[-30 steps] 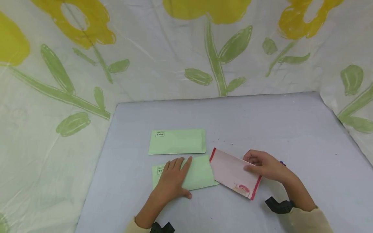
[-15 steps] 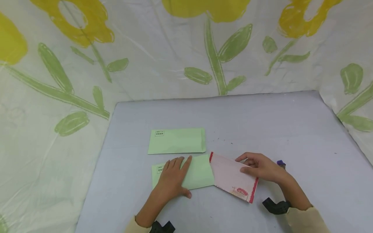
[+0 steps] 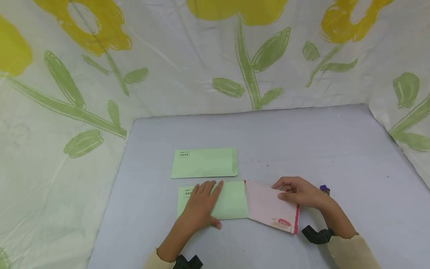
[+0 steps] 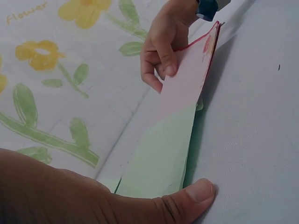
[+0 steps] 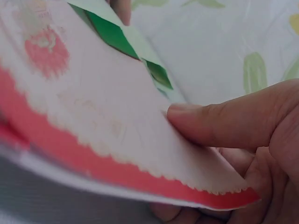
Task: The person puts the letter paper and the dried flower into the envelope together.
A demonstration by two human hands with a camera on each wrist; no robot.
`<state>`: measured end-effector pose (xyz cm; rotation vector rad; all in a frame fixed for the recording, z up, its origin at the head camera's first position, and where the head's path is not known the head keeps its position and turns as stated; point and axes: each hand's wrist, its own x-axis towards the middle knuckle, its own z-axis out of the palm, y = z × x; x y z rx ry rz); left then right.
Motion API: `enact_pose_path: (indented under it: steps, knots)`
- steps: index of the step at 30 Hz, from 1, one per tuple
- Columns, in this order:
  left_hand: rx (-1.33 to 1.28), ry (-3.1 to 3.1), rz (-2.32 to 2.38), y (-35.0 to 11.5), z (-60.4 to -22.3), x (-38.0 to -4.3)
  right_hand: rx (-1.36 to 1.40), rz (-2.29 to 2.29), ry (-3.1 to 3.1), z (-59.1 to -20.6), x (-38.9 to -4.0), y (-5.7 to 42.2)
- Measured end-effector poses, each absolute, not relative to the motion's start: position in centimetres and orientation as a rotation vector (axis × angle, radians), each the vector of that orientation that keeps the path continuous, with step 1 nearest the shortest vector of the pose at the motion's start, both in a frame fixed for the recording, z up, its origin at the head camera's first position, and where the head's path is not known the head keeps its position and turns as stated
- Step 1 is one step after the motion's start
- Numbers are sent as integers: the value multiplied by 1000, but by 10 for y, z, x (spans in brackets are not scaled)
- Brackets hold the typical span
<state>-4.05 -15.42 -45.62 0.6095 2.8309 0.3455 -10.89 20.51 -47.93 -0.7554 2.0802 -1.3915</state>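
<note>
In the head view, my left hand lies with straight, spread fingers on the near green envelope, over part of its printed box. My right hand pinches a pink card with scalloped red ends between thumb and fingers, near its right end. The card's left end sits in the envelope's open right end, its red strip there hidden except at the top corner. From the right wrist view, the envelope's dark green lining shows at the gaping mouth beside the card. The left wrist view shows the card tilted up toward the right hand.
A second green envelope lies flat just beyond the first. Small dark specks dot the pale tabletop behind the right hand. A white sheet painted with yellow flowers hangs behind the table and along its sides.
The card's left end has slipped into the envelope mouth, hiding its red strip. The envelope has straightened and shifted slightly right. My left hand has stayed on it; my right hand keeps its pinch.
</note>
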Motion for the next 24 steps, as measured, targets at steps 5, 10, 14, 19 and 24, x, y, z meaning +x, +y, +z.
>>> enact_pose_path:
  steps: [5,10,14,19,24]
  knots:
    - [602,2816,356,-153,-455,-41,-753,-1412,2077,-476,-110,207]
    - [609,2810,365,-152,-455,-41,-695,-1400,2074,-473,-111,208]
    - [620,2808,371,-152,-455,-41,-675,-1390,2098,-474,-112,208]
    - [639,2793,387,-152,-455,-42,-706,-1377,2163,-478,-112,206]
    - [638,2786,381,-151,-455,-43,-652,-1329,2311,-480,-114,204]
